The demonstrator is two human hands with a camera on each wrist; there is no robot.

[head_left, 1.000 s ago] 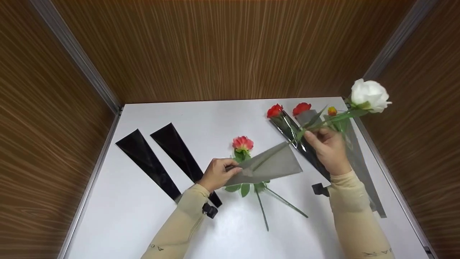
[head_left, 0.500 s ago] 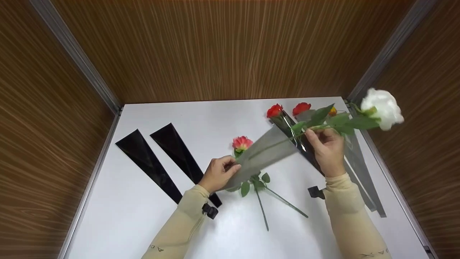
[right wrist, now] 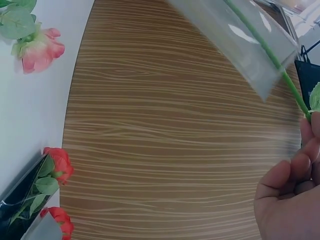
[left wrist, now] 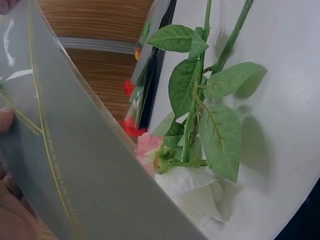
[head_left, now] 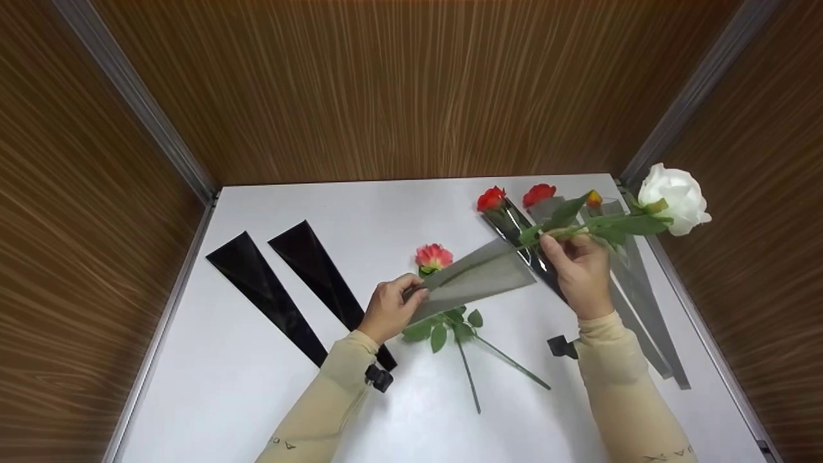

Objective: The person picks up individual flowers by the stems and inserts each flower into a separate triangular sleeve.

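My left hand [head_left: 391,307] pinches the narrow part of a grey translucent flower sleeve [head_left: 482,280], tilted up to the right above the table. In my right hand [head_left: 584,273] is the leafy stem of a white rose [head_left: 675,199], gripped between thumb and fingers. Its bloom points right, and the lower stem [right wrist: 270,54] runs inside the sleeve, as the right wrist view shows. Beneath the sleeve lies a pink flower [head_left: 434,256] with green leaves [head_left: 438,337]. Another white flower [left wrist: 195,192], hidden in the head view, lies beside it in the left wrist view.
Two black sleeves [head_left: 270,292] lie at the left of the white table [head_left: 212,386]. Wrapped flowers lie at the right, with red blooms [head_left: 492,198] and a yellow one [head_left: 594,198]. Wooden panels [head_left: 411,90] enclose the back and sides.
The white rose has dropped lower, and my right hand has shifted slightly left. The sleeve's wide end swung up, then partly back down. My left hand has barely moved.
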